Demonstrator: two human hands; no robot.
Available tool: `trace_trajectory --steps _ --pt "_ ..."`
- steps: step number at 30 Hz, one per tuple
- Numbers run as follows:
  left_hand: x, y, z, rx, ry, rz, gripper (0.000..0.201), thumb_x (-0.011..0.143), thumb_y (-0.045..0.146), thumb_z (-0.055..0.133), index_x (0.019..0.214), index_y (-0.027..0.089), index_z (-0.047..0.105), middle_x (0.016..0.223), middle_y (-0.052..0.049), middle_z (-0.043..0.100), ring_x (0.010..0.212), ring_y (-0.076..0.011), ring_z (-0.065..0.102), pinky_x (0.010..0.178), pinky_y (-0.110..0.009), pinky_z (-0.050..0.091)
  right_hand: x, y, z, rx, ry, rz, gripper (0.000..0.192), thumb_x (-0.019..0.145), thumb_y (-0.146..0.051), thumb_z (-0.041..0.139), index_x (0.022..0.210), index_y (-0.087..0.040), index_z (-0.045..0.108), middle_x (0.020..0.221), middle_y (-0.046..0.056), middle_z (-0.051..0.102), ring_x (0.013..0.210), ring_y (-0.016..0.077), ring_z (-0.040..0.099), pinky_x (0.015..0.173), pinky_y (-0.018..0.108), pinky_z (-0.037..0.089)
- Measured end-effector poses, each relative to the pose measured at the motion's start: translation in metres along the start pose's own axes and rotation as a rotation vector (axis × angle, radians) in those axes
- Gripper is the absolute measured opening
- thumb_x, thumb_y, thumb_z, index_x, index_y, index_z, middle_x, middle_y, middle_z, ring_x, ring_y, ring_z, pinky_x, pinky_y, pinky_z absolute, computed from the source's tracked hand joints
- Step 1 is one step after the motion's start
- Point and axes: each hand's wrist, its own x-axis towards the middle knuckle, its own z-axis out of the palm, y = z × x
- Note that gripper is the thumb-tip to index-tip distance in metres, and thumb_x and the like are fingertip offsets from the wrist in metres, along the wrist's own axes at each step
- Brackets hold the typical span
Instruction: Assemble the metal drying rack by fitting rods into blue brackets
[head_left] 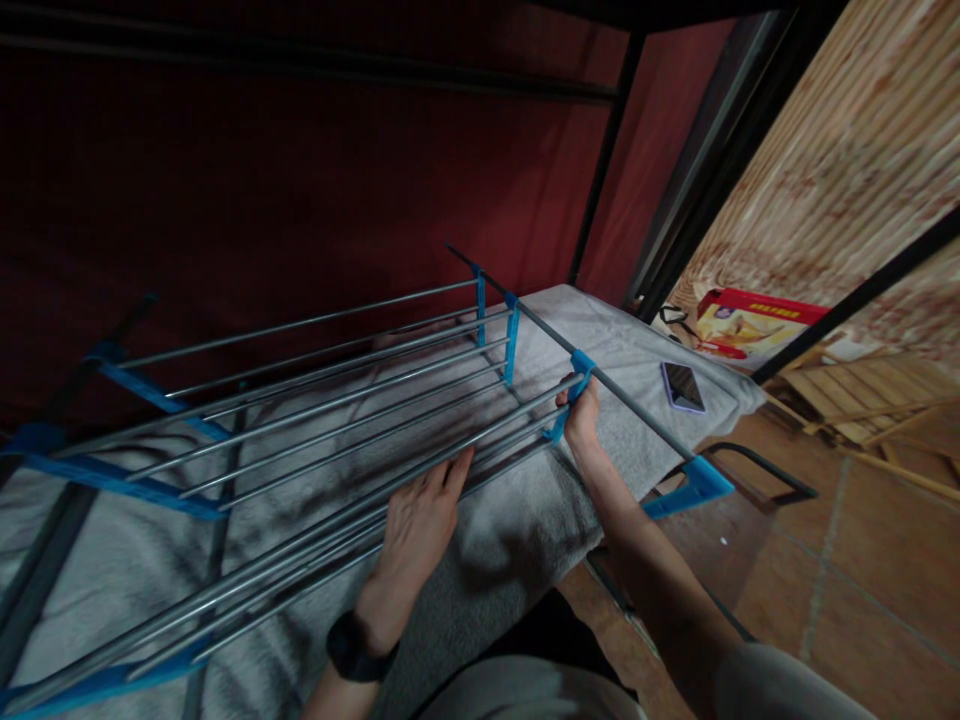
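Observation:
A drying rack with grey metal rods (322, 440) and blue plastic end brackets lies across a grey blanket (517, 540). My right hand (583, 415) is closed around a blue bracket (582, 366) at the right end, where the rods meet a dark side tube (637, 408). Nearer the middle, my left hand (424, 515) has its fingers bent over the front rods; its fingertips are partly hidden. More blue brackets (127, 482) hold the rods at the left end. A blue corner piece (697, 487) caps the near end of the side tube.
A phone (682, 387) lies on the blanket at the right. Beyond it are a red and yellow box (757, 320) and folded wooden slats (870, 395) by the tiled floor (877, 560). A black frame post (607, 160) rises before the red backdrop (300, 180).

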Motion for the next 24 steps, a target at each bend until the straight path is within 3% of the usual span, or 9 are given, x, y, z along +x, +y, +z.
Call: trace_trajectory --steps 7,14,24 --pt "0.0021 0.0009 -0.0014 0.031 -0.021 -0.021 0.065 0.089 0.002 0.044 0.149 0.027 0.049 0.113 -0.007 0.072 0.092 -0.0185 0.071 0.085 -0.031 0.053 -0.0023 -0.0018 0.0039 0.049 0.038 -0.023 0.039 0.086 -0.055 0.059 0.067 -0.024 0.043 0.051 -0.01 0.039 0.043 0.0071 0.036 0.041 0.019 0.033" --pt "0.0048 0.0027 -0.0066 0.019 -0.072 -0.048 0.062 0.092 0.006 0.043 0.15 0.026 0.047 0.116 -0.009 0.072 0.095 -0.02 0.071 0.084 -0.031 0.053 -0.0055 -0.0032 0.0023 -0.029 0.03 -0.057 0.036 0.089 -0.053 0.054 0.068 -0.025 0.045 0.052 -0.008 0.045 0.046 0.0086 0.042 0.044 0.02 0.037" --pt "0.0047 0.0018 -0.0046 -0.004 -0.025 -0.054 0.064 0.09 0.004 0.044 0.149 0.029 0.048 0.12 -0.008 0.072 0.095 -0.0198 0.071 0.087 -0.032 0.053 -0.0079 -0.0074 0.0068 -0.021 0.066 -0.04 0.033 0.089 -0.051 0.054 0.07 -0.025 0.047 0.052 -0.009 0.043 0.045 0.0086 0.041 0.042 0.02 0.037"
